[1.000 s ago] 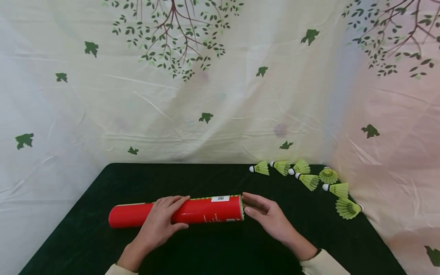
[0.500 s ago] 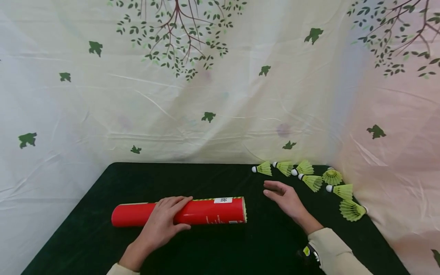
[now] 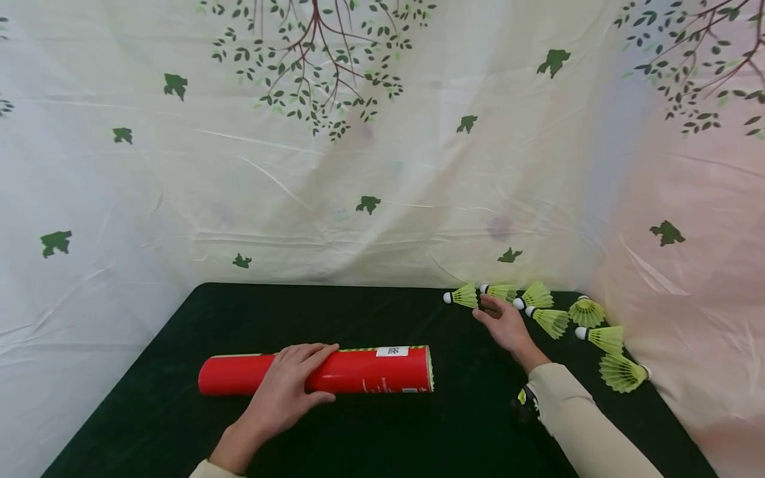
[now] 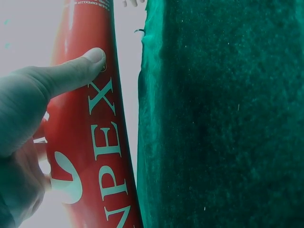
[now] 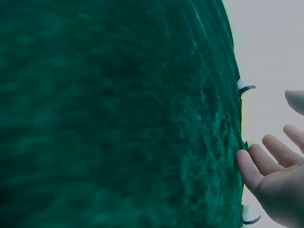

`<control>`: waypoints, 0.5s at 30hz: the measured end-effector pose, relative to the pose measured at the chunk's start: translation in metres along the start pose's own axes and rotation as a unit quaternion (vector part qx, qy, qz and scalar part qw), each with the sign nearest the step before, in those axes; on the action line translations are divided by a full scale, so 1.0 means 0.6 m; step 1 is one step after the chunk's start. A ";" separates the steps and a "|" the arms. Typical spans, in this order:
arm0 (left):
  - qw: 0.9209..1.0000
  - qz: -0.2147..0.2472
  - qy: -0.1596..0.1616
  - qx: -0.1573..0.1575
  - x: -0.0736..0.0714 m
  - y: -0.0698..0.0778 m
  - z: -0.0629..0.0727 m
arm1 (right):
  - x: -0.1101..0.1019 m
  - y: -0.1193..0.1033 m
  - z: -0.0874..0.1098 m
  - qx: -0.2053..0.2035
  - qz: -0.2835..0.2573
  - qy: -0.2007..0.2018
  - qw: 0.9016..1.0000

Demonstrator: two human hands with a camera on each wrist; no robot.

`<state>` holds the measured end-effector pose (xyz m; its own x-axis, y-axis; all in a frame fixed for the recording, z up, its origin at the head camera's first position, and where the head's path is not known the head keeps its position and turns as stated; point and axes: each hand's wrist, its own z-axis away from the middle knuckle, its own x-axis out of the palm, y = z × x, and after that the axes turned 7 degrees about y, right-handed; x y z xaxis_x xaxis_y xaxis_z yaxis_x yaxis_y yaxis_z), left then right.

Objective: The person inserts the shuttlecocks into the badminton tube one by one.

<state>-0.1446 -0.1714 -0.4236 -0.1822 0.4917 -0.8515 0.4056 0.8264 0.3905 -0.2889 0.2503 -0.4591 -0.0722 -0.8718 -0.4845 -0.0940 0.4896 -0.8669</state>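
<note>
A red shuttlecock tube (image 3: 382,372) lies sideways on the dark green cloth. My left hand (image 3: 281,382) grips it around the middle; in the left wrist view the thumb (image 4: 78,69) lies across its printed side. At the tube's right end a yellow-green frill shows. My right hand (image 3: 505,328) reaches to the back of the table with fingers spread and nothing in them. Its fingertips are beside a yellow shuttlecock (image 3: 465,296) and overlap a second shuttlecock (image 3: 501,291); whether they touch either cannot be told. In the right wrist view the fingers (image 5: 280,152) look loosely extended.
Several more yellow shuttlecocks with white heads, among them one shuttlecock (image 3: 621,373) at the far right, lie along the table's back right edge. A pale curtain (image 3: 335,239) with printed leaves hangs behind the table. A black wrist device (image 3: 526,401) is under the right sleeve.
My right hand has moved from the tube's right end to the back right, up to the shuttlecocks. The left hand keeps its hold on the tube. The head view has shifted slightly.
</note>
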 end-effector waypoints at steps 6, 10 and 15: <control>1.000 0.009 0.000 0.004 -0.002 -0.005 -0.003 | 0.008 -0.001 -0.030 -0.004 0.016 0.001 1.000; 1.000 0.014 0.001 0.007 -0.002 -0.008 -0.005 | 0.011 0.000 -0.047 -0.014 0.018 0.001 1.000; 1.000 0.020 -0.004 0.006 -0.002 -0.010 -0.007 | 0.015 0.001 -0.063 -0.009 0.031 0.004 0.999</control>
<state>-0.1504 -0.1761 -0.4235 -0.1580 0.5218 -0.8383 0.4233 0.8028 0.4199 -0.3272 0.2434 -0.4593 -0.0853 -0.8402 -0.5356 -0.1063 0.5422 -0.8335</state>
